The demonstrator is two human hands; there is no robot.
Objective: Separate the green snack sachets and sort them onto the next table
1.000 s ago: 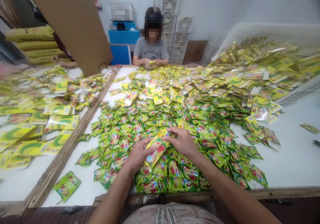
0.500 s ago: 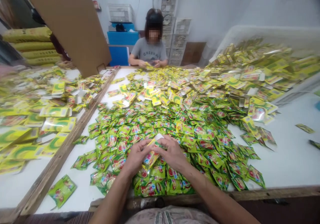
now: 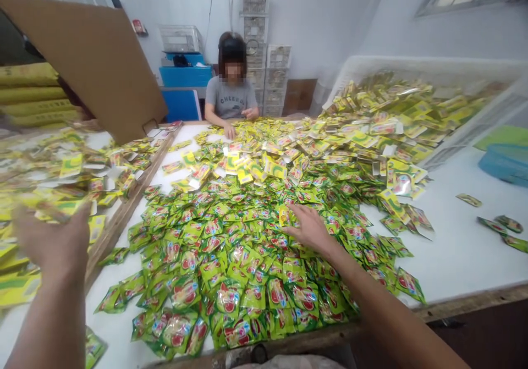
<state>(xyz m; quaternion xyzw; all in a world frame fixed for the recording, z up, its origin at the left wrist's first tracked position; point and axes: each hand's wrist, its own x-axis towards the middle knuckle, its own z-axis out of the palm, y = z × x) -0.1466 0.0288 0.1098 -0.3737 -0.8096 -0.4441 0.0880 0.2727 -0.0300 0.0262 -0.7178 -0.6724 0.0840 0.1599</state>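
Note:
My left hand point(image 3: 53, 237) is blurred by motion, over the yellow flat boxes point(image 3: 72, 164) on the left side of the wooden strip. Its thumb and fingers are spread, and I make out nothing held in it. My right hand point(image 3: 311, 229) reaches over the heap of green sachets point(image 3: 231, 295), which show red watermelon-like prints. The thumb and index finger are apart, at the edge of a small yellow packet point(image 3: 284, 215) lying among the sachets. Its other fingers are partly hidden behind the hand.
A wooden strip point(image 3: 134, 187) divides the white table. Yellow boxes spill from a tipped white crate point(image 3: 451, 146) at right. A blue basin point(image 3: 505, 163) and a few loose sachets lie far right. Across the table sits a person point(image 3: 231, 97); a cardboard sheet point(image 3: 86, 61) stands left.
My hands were together around a yellow box; they have parted. The left has swung left over the yellow boxes, and the right has moved to the small yellow packet. The box is gone from between them.

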